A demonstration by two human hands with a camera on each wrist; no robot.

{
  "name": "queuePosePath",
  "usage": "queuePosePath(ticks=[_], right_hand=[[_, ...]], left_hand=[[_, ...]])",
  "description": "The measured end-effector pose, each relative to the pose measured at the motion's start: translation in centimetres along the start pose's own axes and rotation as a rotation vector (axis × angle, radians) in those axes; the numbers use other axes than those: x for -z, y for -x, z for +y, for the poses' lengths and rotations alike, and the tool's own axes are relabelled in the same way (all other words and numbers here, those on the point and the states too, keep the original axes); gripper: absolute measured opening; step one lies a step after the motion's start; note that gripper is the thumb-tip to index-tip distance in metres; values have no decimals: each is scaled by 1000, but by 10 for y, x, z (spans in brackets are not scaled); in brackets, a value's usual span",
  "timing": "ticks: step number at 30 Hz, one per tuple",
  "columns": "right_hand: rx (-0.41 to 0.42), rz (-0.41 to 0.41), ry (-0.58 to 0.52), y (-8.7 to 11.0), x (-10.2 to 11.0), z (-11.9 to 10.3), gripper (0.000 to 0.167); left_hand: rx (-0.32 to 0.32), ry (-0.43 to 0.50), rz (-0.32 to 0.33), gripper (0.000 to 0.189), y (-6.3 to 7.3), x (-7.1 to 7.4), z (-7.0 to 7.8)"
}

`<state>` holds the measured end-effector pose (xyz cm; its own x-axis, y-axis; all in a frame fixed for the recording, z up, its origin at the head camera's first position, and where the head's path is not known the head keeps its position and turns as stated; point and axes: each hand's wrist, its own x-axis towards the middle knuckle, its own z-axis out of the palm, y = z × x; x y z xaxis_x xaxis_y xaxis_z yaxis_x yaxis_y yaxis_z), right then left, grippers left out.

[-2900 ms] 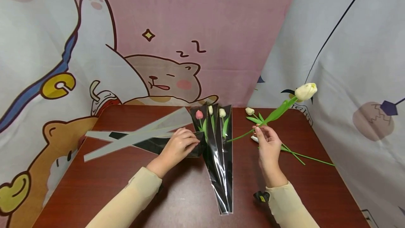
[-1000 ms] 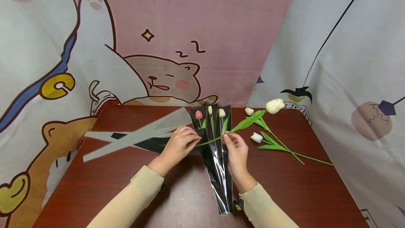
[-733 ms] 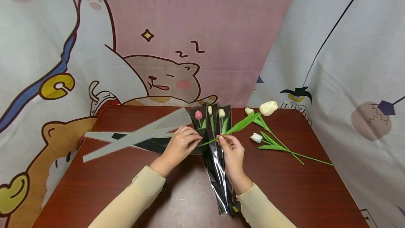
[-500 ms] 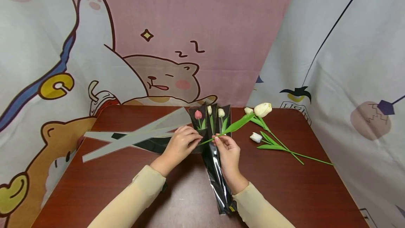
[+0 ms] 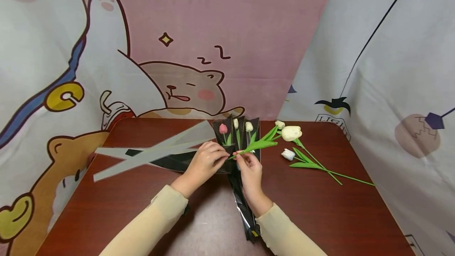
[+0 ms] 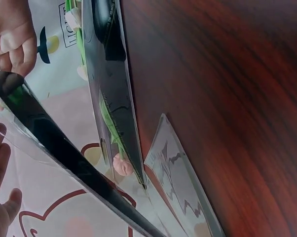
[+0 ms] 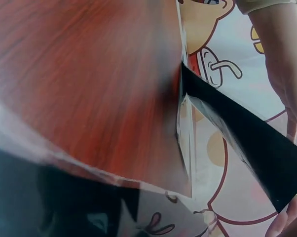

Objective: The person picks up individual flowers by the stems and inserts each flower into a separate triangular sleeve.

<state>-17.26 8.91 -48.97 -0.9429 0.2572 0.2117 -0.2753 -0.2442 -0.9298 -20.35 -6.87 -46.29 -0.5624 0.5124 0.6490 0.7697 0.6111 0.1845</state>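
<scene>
My left hand (image 5: pixel 206 159) grips the mouth end of a black flower sleeve (image 5: pixel 172 162) with a clear front, which points left over the table. In the right wrist view the sleeve (image 7: pixel 252 133) rises at a slant, its wide end at the fingers. My right hand (image 5: pixel 251 171) pinches the green stem of a cream artificial tulip (image 5: pixel 291 133) between thumb and fingers. The tulip's bloom points right, and its stem end is right at the sleeve's mouth. In the left wrist view, my right hand (image 6: pixel 13 34) shows at the upper left, beyond the sleeve (image 6: pixel 64 153).
Black sleeves with a pink tulip (image 5: pixel 222 128) and white tulips (image 5: pixel 249 127) lie overlapped at mid-table, partly under my right hand. Flat sleeves with pale borders (image 5: pixel 142 159) cross at the left. Loose white tulips (image 5: pixel 288 154) lie at the right. A printed cloth (image 5: pixel 270 42) hangs behind the table.
My right hand has moved left with the cream tulip, bringing its stem end to the sleeve's mouth; the bloom has come left and lower. My left hand stays nearly in place.
</scene>
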Motion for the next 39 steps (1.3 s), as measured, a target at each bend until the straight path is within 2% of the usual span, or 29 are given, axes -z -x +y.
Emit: queuePosePath(ticks=[5,14,19,21,29,32,39], right_hand=[[-41,2,7,0,-5,-3,24],[-78,5,-64,-1,-7,-5,27],[-108,35,-159,-3,-9,-6,19],[-113,54,-164,-3,-9,-6,14],[-9,133,-52,-1,-3,-8,26],[9,117,-4,0,0,-5,26],[-31,55,122,3,-6,-9,18]], left_hand=[[13,7,9,6,1,0,-1],[12,6,57,6,0,-2,0],[5,31,67,7,0,-3,0],[3,36,70,7,0,-4,1],[0,57,106,8,0,-3,1],[12,65,117,7,-1,-2,1],[-12,62,116,8,-4,-3,5]])
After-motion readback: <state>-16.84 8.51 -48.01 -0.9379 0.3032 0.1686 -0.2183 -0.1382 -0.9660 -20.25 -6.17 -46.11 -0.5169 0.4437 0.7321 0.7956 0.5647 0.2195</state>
